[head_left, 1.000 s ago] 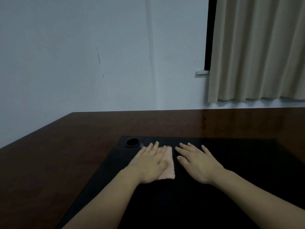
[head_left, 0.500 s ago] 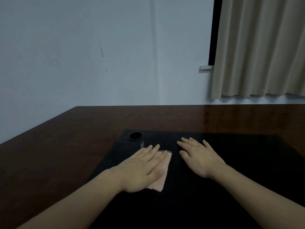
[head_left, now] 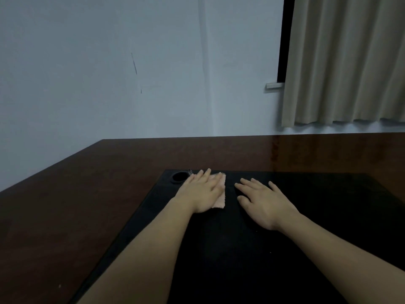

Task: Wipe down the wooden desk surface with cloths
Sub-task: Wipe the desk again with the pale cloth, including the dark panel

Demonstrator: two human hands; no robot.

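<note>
A dark wooden desk (head_left: pixel 92 194) carries a black mat (head_left: pixel 241 249) in its middle. My left hand (head_left: pixel 202 191) lies flat with straight fingers on a pink cloth (head_left: pixel 221 201), pressing it onto the far left part of the mat. Only the cloth's right edge and near corner show beside the hand. My right hand (head_left: pixel 263 202) rests flat on the mat just to the right, fingers spread and straight; whether a cloth lies under it I cannot tell.
A round black hole (head_left: pixel 179 177) sits at the mat's far left corner, just left of my left fingertips. A pale wall (head_left: pixel 131 73) stands behind the desk and a beige curtain (head_left: pixel 346 62) hangs at the right.
My left hand pulled the cloth back toward me, then pushed it forward again to the mat's far edge by the hole. My right hand stayed nearly in place.
</note>
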